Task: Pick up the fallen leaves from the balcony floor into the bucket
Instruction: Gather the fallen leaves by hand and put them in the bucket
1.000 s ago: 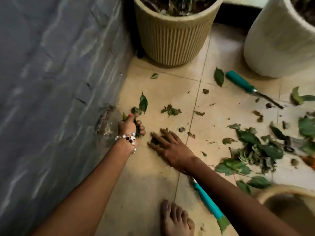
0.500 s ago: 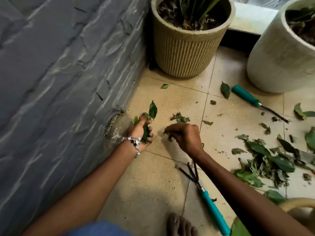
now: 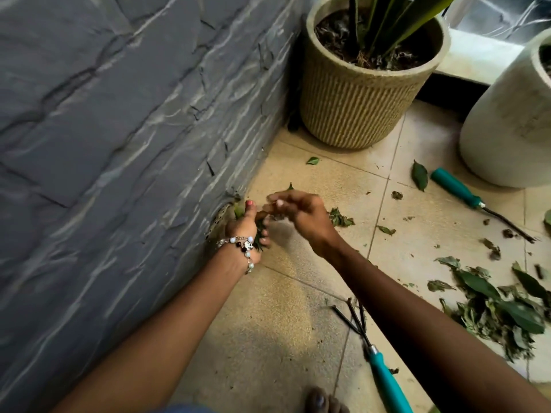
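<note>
My left hand, with a bead bracelet at the wrist, grips a bunch of green leaves low beside the grey wall. My right hand is blurred and right against it. Its curled fingers pinch at the top of that bunch, and a leaf tip pokes up behind them. A small clump of leaves lies on the tile just right of my right hand. A large leaf pile is spread at the right. Single leaves lie farther back. No bucket is in view.
A grey stone wall fills the left. A ribbed beige pot and a white pot stand at the back. A teal-handled hand rake lies under my right forearm, another teal tool by the white pot. My bare foot is at the bottom.
My right hand lifted off the tile, pinched up leaf scraps and moved left to meet my left hand's bunch. The camera tilted up, so the bucket rim left the frame.
</note>
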`<state>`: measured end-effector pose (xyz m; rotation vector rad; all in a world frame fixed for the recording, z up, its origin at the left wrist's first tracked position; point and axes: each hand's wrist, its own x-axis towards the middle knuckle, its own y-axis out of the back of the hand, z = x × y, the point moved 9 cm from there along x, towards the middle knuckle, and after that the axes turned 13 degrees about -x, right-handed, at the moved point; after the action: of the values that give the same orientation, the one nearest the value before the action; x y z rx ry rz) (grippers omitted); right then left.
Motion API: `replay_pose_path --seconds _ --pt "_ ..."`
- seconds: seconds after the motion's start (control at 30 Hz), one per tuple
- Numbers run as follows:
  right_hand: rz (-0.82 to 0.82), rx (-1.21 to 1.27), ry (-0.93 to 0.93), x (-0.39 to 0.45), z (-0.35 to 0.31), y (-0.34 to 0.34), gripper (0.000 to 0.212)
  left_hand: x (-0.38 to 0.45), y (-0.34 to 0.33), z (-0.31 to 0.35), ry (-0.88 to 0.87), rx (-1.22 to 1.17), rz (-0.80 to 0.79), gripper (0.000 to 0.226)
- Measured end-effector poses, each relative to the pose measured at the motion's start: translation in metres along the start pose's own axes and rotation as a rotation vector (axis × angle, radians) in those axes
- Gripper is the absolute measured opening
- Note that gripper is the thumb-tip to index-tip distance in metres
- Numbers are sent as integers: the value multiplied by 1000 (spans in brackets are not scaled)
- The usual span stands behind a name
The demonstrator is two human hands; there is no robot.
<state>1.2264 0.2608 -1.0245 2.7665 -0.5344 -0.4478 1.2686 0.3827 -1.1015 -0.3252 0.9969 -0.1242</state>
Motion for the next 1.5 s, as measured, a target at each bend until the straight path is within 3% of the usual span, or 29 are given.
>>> replay_pose_path --seconds 0.07,0.1,0.17,0.2,0.27,0.37,0.43,0.53,0.6,0.63,0.77,0.87,1.0,1.07,1.1,1.17,1.23,1.3,1.5 --pt "200 -377 41 19 3 21 22 -1 6 3 7 -9 3 43" --pt "174 -633 86 29 8 16 29 -2 9 4 11 -18 11 44" --pt "-29 -1009 109 39 26 -9 49 -4 13 4 19 -23 35 45" --pt "-123 -1120 88 39 37 -22 54 -4 14 5 11 -14 39 46" --pt "-159 -1227 143 30 41 -40 52 -5 12 6 9 -9 44 48" --pt "-63 -1210 352 18 27 -48 38 1 10 6 17 -27 52 47" --pt "20 -1128 372 20 22 -36 28 4 9 6 24 -22 62 42" --pt "225 -636 144 26 17 3 16 9 -2 1 49 -38 61 39" --pt "242 -229 20 23 14 9 15 11 -15 2 24 -55 74 38" --pt "227 -160 31 19 7 5 16 12 -18 5 -2 -53 99 36" --pt "154 -423 295 5 -25 -16 31 21 -36 10 -20 -169 94 43" --pt "-12 -470 302 17 -10 -12 41 32 -43 10 18 -247 59 56" --pt "-186 -341 283 24 -6 6 36 35 -41 17 -50 -209 105 44" --pt "-103 -141 231 36 -12 29 30 41 -32 17 -54 -131 148 58" --pt "10 -119 185 50 -9 46 27 40 -33 16 -53 -120 127 53" --pt "214 -424 104 82 4 76 27 41 -37 13 -41 -145 80 29" --pt "175 -847 78 113 22 82 39 36 -40 11 -29 -139 66 21" --pt "48 -1032 57 138 51 73 43 34 -40 17 -33 -118 49 9" --pt "203 -826 -29 162 61 76 28 41 -36 26 -5 -125 49 19"
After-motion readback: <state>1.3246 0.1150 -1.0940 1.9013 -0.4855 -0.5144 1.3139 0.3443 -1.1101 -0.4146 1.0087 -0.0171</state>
